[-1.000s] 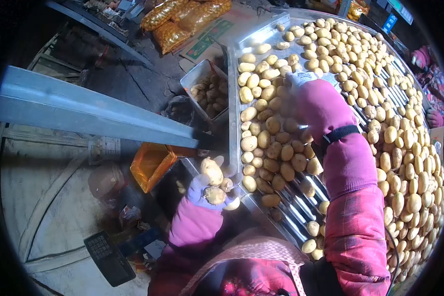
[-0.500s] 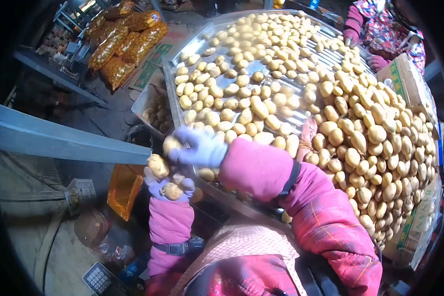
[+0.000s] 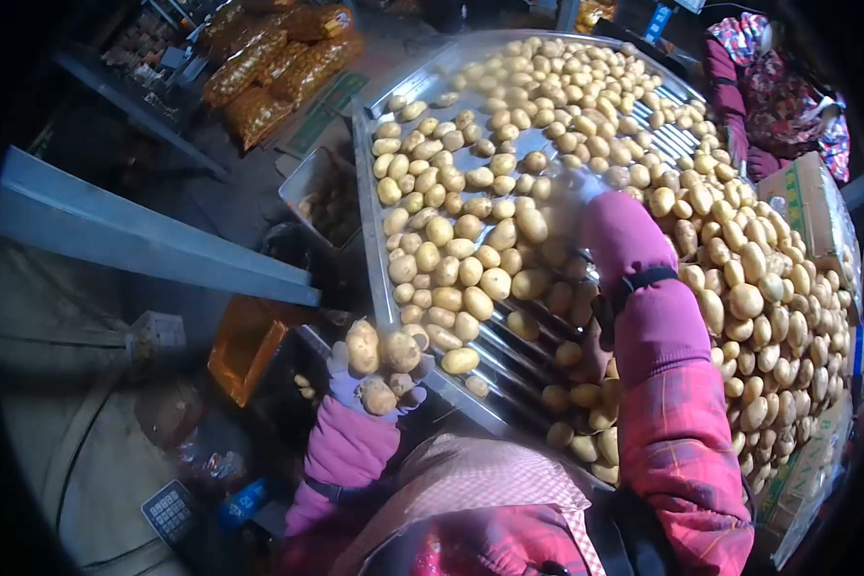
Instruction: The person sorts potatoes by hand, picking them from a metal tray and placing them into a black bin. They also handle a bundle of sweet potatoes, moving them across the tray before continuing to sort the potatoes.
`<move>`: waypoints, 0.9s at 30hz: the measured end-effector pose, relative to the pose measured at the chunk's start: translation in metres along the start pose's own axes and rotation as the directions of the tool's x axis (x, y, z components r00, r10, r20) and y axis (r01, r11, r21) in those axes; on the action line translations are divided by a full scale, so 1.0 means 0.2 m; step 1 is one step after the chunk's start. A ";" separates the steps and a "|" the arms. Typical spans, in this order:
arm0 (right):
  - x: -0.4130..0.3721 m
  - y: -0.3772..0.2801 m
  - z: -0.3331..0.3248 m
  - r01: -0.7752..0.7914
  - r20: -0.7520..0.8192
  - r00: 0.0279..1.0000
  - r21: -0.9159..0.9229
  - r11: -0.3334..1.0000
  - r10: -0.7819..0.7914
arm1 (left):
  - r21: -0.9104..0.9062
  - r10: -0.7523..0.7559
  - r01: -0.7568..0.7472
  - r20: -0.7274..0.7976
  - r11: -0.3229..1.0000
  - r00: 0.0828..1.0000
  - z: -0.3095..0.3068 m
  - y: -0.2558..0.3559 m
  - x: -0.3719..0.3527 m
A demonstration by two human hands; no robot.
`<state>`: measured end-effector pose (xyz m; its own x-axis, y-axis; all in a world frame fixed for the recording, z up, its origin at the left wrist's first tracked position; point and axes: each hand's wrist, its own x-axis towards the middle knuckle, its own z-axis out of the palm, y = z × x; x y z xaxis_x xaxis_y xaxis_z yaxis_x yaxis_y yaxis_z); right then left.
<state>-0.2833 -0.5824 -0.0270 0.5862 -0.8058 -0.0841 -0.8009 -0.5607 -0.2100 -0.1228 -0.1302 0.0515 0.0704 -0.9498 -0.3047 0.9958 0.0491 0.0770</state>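
Note:
Several potatoes (image 3: 363,348) rest in my left hand (image 3: 374,384), which wears a pale purple glove and is held palm up beside the metal tray's near left corner. My right hand (image 3: 578,192) is stretched out over the middle of the metal tray (image 3: 367,226), among the loose potatoes (image 3: 470,272). Glare and motion blur its gloved fingers, so whether it holds anything is hidden. Bare slatted bars of the tray show below my right hand. A large heap of potatoes (image 3: 744,301) lies to the right of my right sleeve.
Another person (image 3: 787,106) is at the tray's far right, near a cardboard box (image 3: 806,206). A bin (image 3: 322,197) stands left of the tray. Filled orange net bags (image 3: 283,72) lie behind. A metal beam (image 3: 154,235) crosses the left, above an orange crate (image 3: 245,350).
My right hand has moved from beside my left hand to the tray's middle. My left hand now holds more potatoes. The view has shifted, and potatoes near the tray's front have moved, baring the slats.

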 end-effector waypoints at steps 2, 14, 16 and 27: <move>0.18 0.13 0.22 -0.020 -0.048 0.999 -0.019 1.000 0.019 | -0.011 0.014 -0.014 -0.009 1.000 1.000 -0.02 0.01 0.01; -0.17 -0.38 -0.19 -0.057 0.016 0.997 0.805 0.591 0.075 | 0.204 0.583 -0.678 0.377 0.706 0.720 0.11 0.04 0.06; -0.37 -0.70 -0.36 -0.032 0.163 0.969 0.826 0.563 -0.184 | -0.019 0.533 -0.549 0.269 0.835 0.802 0.13 0.08 -0.02; -1.42 -1.58 -0.02 0.697 -0.144 0.495 0.654 0.293 -0.857 | -0.235 0.681 -0.663 -0.003 0.711 0.732 -0.38 0.04 -0.57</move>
<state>-0.1965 -0.1774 0.0679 0.9588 0.0539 0.2789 0.2541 -0.6016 -0.7573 -0.1182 0.0016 0.0140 0.7300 -0.6610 -0.1736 0.6752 0.7369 0.0337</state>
